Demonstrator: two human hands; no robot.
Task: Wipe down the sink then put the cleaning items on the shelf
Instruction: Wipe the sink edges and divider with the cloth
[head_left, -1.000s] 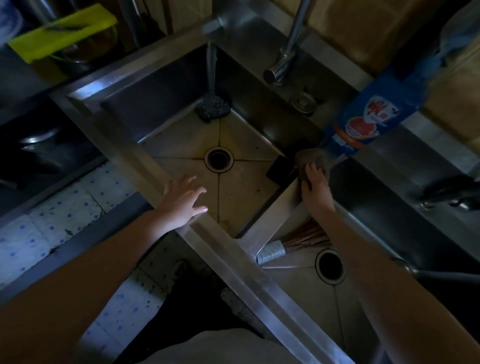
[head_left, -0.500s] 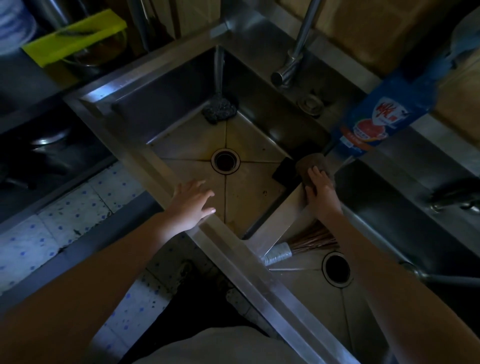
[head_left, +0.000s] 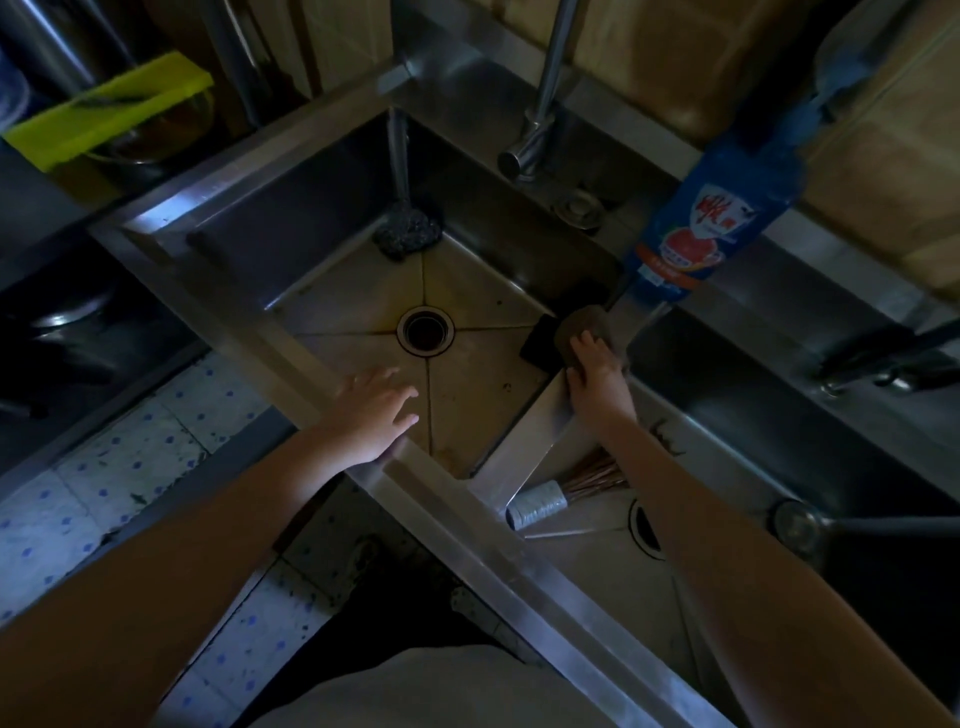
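The right hand (head_left: 597, 369) lies on the brown sponge (head_left: 584, 325), fingers stretched fairly flat over its top and pressing it down rather than wrapped round it, as far as the dim light shows. The sponge sits on the far end of the steel divider (head_left: 540, 431) between the two basins of the sink (head_left: 291, 332), straight ahead of the fingertips. The forearm runs in line with the divider's long axis. That alignment is what matters. A wiping stroke would probably travel along the strip, back toward the person, or drop left into the basin with the drain (head_left: 425, 331).

The left hand (head_left: 371, 415) rests on the front rim with its fingers spread and relaxed, holding nothing. It is well apart from the sponge, so the right hand is plainly the working one.

The sponge looks like a soft, rounded, dull brown pad, partly hidden under the fingers. It touches a black pad (head_left: 540, 343) that lies just inside the left basin. The blue detergent bottle (head_left: 701, 228) stands just beyond it on the back ledge, within easier reach of the right hand. A dark wire scrubber (head_left: 408, 234) sits in the far corner of the left basin, under its upright handle, and a taped brush (head_left: 566, 488) lies in the right basin beneath the right forearm. The basin floor looks stained, so I judge the wiping unfinished. I cannot pick out the shelf.
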